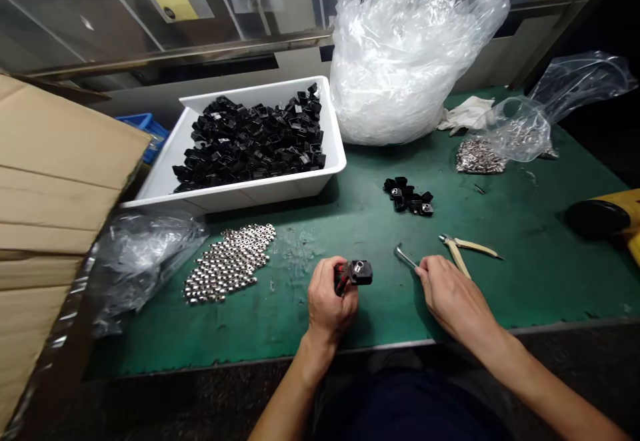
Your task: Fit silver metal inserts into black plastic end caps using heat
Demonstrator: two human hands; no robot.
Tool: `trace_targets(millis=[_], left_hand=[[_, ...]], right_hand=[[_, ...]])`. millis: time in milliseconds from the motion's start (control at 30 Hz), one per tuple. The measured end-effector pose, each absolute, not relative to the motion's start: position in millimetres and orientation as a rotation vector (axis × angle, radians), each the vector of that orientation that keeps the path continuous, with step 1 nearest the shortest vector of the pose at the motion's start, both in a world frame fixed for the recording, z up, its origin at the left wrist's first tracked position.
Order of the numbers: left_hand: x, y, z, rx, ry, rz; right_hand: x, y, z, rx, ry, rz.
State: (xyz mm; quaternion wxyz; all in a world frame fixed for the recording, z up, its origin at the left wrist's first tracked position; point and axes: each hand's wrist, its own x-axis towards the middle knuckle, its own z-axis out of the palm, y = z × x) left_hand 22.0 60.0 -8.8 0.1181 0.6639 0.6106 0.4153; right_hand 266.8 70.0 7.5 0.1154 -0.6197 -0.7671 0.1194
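Note:
My left hand (330,299) is closed around a black-and-red tool (341,278), most of it hidden by the fingers. At its end, by my thumb, sits a black plastic housing (361,272) with a silvery metal piece in its upper face. The fingers of my right hand (447,291) pinch a bent metal rod (406,257), shaped like a hex key, its hooked end pointing away to the left. Cutting pliers (457,251) with cream handles lie just beyond my right hand. Further back is a small heap of black housings (409,195), some with metal pieces in them.
A white tray (260,191) of black housings stands at the back left. Small metal pieces (230,261) are spread before it. A large plastic bag (395,67), a bag of metal parts (480,155) and a yellow-and-black tool (603,217) lie further right. Cardboard (55,214) borders the left.

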Motion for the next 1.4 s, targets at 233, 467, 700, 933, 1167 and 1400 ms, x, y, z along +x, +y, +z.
trace_targets(millis=[233,467,700,933,1167,1400], left_hand=[[25,61,-11,2.058,1.781,1.121],[29,61,-11,2.156,1.825,0.993],[30,62,-11,2.19,1.846,0.909],[32,63,-9,2.201,1.858,0.885],[31,62,-11,2.208,1.852,0.878],[29,62,-12,2.212,1.796,0.869]], right_hand=[[287,74,33,-1.857,-1.915,0.514],[273,50,83,-1.514,-1.68,0.81],[267,41,81,-1.392,-1.794,0.701],[267,40,79,-1.381,-1.829,0.653],[266,40,80,-1.395,-1.893,0.663],[263,37,88,-1.461,-1.831,0.931]])
